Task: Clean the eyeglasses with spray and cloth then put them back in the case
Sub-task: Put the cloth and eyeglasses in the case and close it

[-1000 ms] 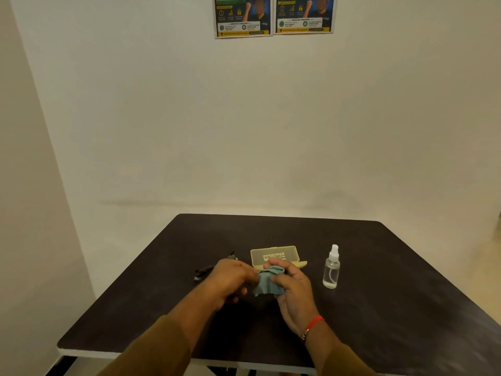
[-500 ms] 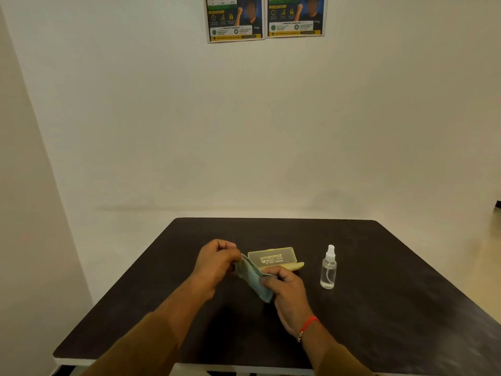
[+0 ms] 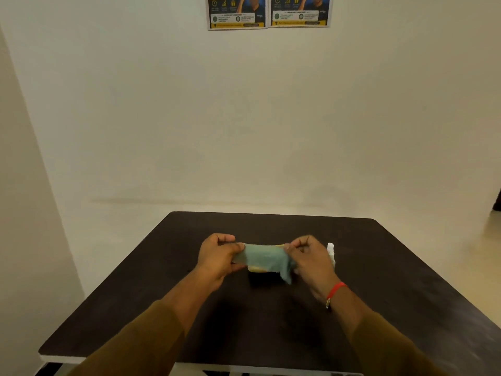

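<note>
A grey-green cloth (image 3: 264, 257) is held stretched out between both hands above the dark counter (image 3: 406, 280).

One end of the cloth is pinched by the curled fingers and thumb of the left hand (image 3: 218, 257), the other end by those of the right hand (image 3: 311, 260), and a loose corner is seen hanging below the right side. A yellowish case (image 3: 257, 269) is mostly hidden behind the cloth. A white-capped spray bottle (image 3: 331, 251) is partly covered by the right hand. A red band (image 3: 336, 289) is worn on the right wrist. Two posters (image 3: 268, 12) are fixed high on the wall.
</note>
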